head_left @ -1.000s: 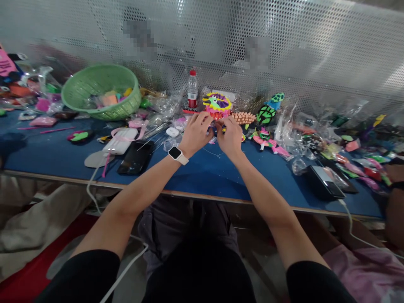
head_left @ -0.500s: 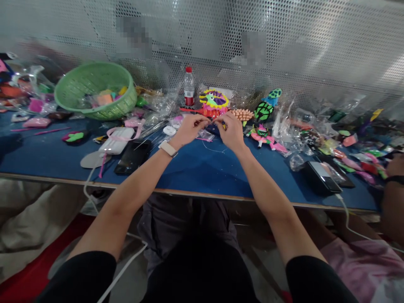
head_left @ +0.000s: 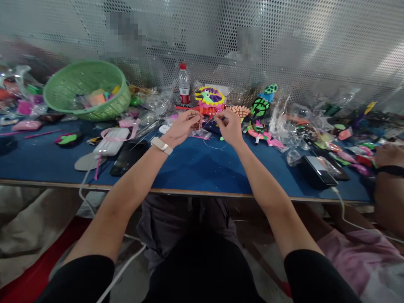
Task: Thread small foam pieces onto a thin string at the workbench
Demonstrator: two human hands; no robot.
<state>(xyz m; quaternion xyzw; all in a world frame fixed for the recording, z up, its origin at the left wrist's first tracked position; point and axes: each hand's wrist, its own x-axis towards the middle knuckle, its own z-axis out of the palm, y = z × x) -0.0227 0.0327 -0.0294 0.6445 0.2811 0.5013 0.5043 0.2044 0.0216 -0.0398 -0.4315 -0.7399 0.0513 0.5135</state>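
Over the middle of the table, my left hand [head_left: 182, 127] is closed in a pinch, the fingertips on a thin pale thread [head_left: 213, 147]. My right hand [head_left: 232, 127] faces it a short gap away, thumb and finger also pinched at the thread. A loose loop of it hangs down onto the blue table below my fingers. Just behind my hands sit a yellow, purple and green crested toy figure [head_left: 210, 97] with a red body and an orange spiky piece [head_left: 240, 111]. A dark blue piece lies under my right fingertips, partly hidden.
A green basket [head_left: 124, 99] with colourful pieces stands left, beside a red-capped bottle [head_left: 184, 86]. A white device [head_left: 112, 143] and a black phone [head_left: 129, 158] lie near my left forearm. Right are a pink figure [head_left: 260, 134], plastic bags, a black box [head_left: 317, 172] and another person's hand [head_left: 389, 155].
My hands have drawn slightly apart, the left one moving left with its fingers more extended. The view has shifted a little. The thread's loop still hangs below.
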